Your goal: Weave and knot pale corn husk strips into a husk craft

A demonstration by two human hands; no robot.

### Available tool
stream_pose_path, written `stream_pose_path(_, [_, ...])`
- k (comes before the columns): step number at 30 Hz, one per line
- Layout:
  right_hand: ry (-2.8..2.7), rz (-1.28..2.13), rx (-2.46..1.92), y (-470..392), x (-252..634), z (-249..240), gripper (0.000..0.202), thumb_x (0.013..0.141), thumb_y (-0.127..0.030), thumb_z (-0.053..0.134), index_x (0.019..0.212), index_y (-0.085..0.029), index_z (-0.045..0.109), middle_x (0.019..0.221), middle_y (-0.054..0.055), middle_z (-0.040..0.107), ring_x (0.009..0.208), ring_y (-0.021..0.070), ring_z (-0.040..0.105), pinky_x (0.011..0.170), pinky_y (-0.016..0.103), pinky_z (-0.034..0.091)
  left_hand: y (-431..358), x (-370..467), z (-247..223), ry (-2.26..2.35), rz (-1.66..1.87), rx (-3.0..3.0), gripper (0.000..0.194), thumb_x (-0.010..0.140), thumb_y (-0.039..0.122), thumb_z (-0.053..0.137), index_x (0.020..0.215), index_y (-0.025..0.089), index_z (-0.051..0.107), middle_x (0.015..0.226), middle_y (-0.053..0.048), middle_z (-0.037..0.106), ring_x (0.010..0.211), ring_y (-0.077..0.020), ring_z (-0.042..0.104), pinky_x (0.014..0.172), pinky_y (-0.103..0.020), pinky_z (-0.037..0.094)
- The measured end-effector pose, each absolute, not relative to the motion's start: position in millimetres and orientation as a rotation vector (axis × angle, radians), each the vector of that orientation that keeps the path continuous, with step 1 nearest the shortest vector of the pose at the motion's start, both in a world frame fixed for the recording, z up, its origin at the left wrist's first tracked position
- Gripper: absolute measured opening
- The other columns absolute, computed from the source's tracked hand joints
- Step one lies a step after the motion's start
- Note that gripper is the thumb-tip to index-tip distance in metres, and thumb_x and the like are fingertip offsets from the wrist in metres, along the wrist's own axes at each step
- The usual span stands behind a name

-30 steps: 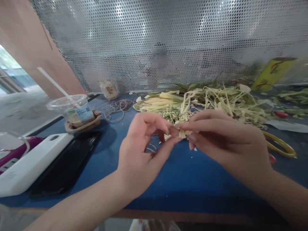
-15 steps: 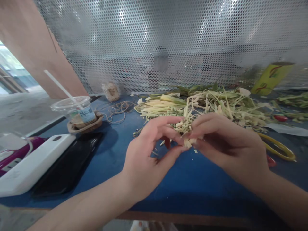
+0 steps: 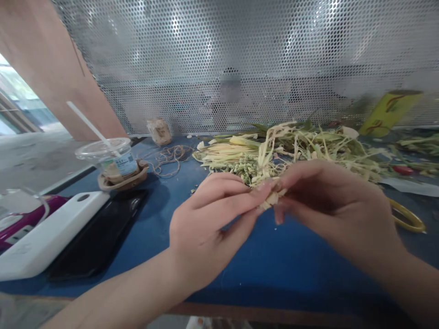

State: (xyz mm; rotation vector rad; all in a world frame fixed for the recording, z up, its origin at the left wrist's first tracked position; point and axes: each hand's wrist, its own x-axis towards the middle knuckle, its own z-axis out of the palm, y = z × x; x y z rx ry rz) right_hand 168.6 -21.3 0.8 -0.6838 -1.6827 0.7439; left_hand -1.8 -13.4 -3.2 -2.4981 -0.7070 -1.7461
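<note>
Between my two hands is a small pale bundle of dried plant strips (image 3: 273, 199), folded or woven, with loose strands rising from its top. My left hand (image 3: 212, 219) pinches its left side between thumb and fingers. From the right, my right hand (image 3: 329, 205) grips the same bundle with thumb and fingertips. Fingers cover much of it. Just behind lie a clump of small greenish buds (image 3: 247, 168), a row of pale yellow stalks (image 3: 224, 153) and a heap of dry, stringy strips (image 3: 325, 146).
On the blue table (image 3: 260, 269), to the left, are a black phone (image 3: 99, 237), a white power bank (image 3: 51, 233), a purple power strip (image 3: 17, 224), a lidded cup (image 3: 118, 160) with a straw, and twine (image 3: 169, 160). Yellow-handled scissors (image 3: 408, 217) lie right. A perforated metal screen (image 3: 206, 64) stands behind.
My left fingers have closed in over the bundle, and the left hand sits flatter. The bundle has turned slightly, its loose strands standing higher. My right hand has shifted a little to the right.
</note>
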Motion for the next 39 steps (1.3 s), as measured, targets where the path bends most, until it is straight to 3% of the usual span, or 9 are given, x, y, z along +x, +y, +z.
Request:
stream_pose_path(7, [-1.613,0.779,-0.692,-21.7,164.7,-2.2,0.014,0.068,-0.008,0.063,0.071,-0.020,0.056,0.066,-0.003,0.054,0.051,0.0072,0.058,0.049,0.017,0.053,-15.9,0.7,-1.2,-0.797,-1.923,-2.646,0.016,0.068,0.011,0.065,0.081,0.020,0.067,0.073,-0.002,0.067,0.068,-0.0131,0.060,0.069,-0.030,0.053])
stream_pose_path(13, [-1.565,0.801,-0.656,-20.4,163.0,-5.0,0.018,0.070,-0.006,0.061,0.080,-0.021,0.057,0.069,-0.003,0.054,0.054,0.0077,0.058,0.052,0.019,0.054,-14.6,1.0,-6.2,-0.831,-1.985,-2.630,0.022,0.066,0.007,0.066,0.083,0.021,0.067,0.075,-0.001,0.067,0.072,-0.0140,0.061,0.072,-0.031,0.052])
stream_pose_path(17, [-1.662,0.596,-0.678,-23.1,164.8,-5.8,0.039,0.072,-0.004,0.058,0.104,-0.027,0.057,0.071,-0.002,0.055,0.061,0.0097,0.058,0.055,0.020,0.054,-16.6,1.0,-6.9,-0.843,-2.083,-2.702,0.027,0.063,0.005,0.068,0.084,0.022,0.066,0.075,0.000,0.068,0.076,-0.0145,0.061,0.070,-0.028,0.052])
stream_pose_path(22, [-1.785,0.249,-0.710,-26.4,165.6,-3.5,0.030,0.072,-0.004,0.057,0.090,-0.027,0.064,0.067,-0.001,0.054,0.062,0.0096,0.054,0.052,0.020,0.049,-21.0,3.7,-8.7,-0.971,-2.173,-2.756,0.023,0.063,0.010,0.069,0.081,0.023,0.063,0.074,0.002,0.067,0.076,-0.0131,0.062,0.065,-0.023,0.053])
stream_pose_path(26, [-1.688,0.494,-0.722,-24.1,161.6,-5.4,0.040,0.071,-0.003,0.055,0.103,-0.027,0.053,0.064,-0.003,0.049,0.060,0.0101,0.055,0.055,0.021,0.050,-21.1,5.2,-11.9,-1.080,-2.154,-2.775,0.027,0.064,0.010,0.069,0.085,0.025,0.062,0.076,0.004,0.067,0.077,-0.0114,0.062,0.071,-0.022,0.051])
stream_pose_path(30, [-1.720,0.564,-0.723,-22.4,162.2,-5.5,0.034,0.072,-0.004,0.052,0.099,-0.024,0.053,0.067,-0.002,0.050,0.059,0.0087,0.054,0.053,0.019,0.049,-19.7,3.5,-10.5,-1.180,-2.163,-2.779,0.030,0.065,0.013,0.069,0.091,0.024,0.060,0.068,0.005,0.066,0.063,-0.0085,0.061,0.064,-0.019,0.051])
stream_pose_path(33, [-1.836,0.343,-0.687,-23.5,165.1,-2.8,0.027,0.073,-0.004,0.053,0.092,-0.022,0.058,0.069,-0.001,0.054,0.063,0.0096,0.055,0.056,0.021,0.049,-17.8,1.9,-8.9,-1.151,-2.095,-2.740,0.030,0.065,0.013,0.069,0.092,0.024,0.062,0.071,0.004,0.066,0.064,-0.0090,0.061,0.061,-0.019,0.051])
stream_pose_path(39, [-1.868,-0.061,-0.684,-26.3,165.9,0.6,0.019,0.071,-0.004,0.056,0.078,-0.022,0.061,0.067,0.001,0.058,0.062,0.0108,0.057,0.056,0.022,0.049,-12.9,4.7,-9.1,-0.769,-2.046,-2.672,0.022,0.063,0.007,0.069,0.079,0.021,0.066,0.074,0.000,0.068,0.071,-0.0130,0.061,0.073,-0.029,0.051])
